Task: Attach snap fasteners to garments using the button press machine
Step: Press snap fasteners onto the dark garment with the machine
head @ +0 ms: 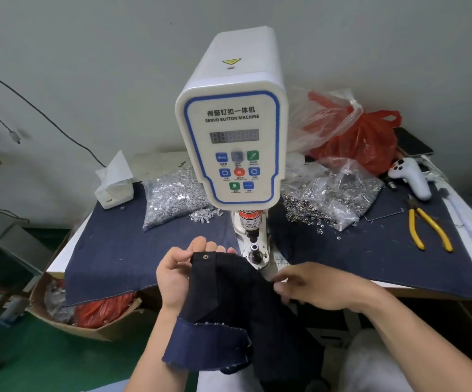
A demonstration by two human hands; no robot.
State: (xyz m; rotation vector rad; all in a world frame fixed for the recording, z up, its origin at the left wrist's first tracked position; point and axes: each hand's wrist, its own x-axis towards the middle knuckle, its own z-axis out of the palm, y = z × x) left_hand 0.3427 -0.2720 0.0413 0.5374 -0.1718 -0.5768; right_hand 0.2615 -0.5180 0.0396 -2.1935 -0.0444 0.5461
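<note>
Dark denim fills the middle of my view: the garment piece (237,295) hangs in front of the worktop (469,267), held up between my two hands just below the press. My left hand (178,267) grips its top left edge, thumb and fingers curled round the fabric, and a single metal snap fastener (206,256) sits in the corner right beside those fingertips. My right hand (322,287) rests on the cloth's right side with the fingers bent and pinching a fold near the worktop's front edge. A lighter blue raw-edged flap of the same piece drapes over my left wrist. Directly behind the fabric stands the white servo button machine (232,142), its lower die (255,247) bare and just beyond the garment's upper edge, not touching it that I can tell. A sheet of navy cloth (121,244) covers the worktop. Left of the machine lies a clear bag of silvery snap parts (172,199) and a white tissue box (114,185); to the right, another clear bag of ring-shaped snap parts (330,199), a red plastic bag (364,142), a white handheld controller (411,176) and yellow-handled pliers (427,227). Down on the floor at left a cardboard box (93,321) holds red bags.
</note>
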